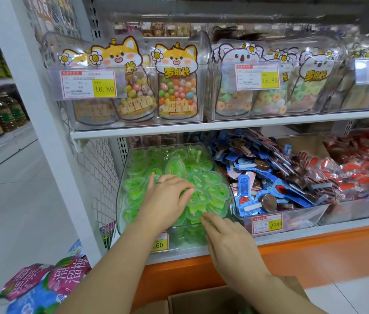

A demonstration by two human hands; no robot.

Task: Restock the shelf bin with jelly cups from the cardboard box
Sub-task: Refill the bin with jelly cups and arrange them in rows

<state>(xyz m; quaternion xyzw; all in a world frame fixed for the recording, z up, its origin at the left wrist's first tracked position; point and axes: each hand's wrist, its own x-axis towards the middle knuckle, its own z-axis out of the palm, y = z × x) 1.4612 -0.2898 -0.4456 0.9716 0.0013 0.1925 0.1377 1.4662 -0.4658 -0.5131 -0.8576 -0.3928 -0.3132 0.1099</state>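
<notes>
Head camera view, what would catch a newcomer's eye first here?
The bright green jelly cups heaped in the clear bin at centre, with the left hand flat on them and the right hand at the bin's front edge. Then the fox-faced candy bags above and the blue lollipops to the right.
</notes>
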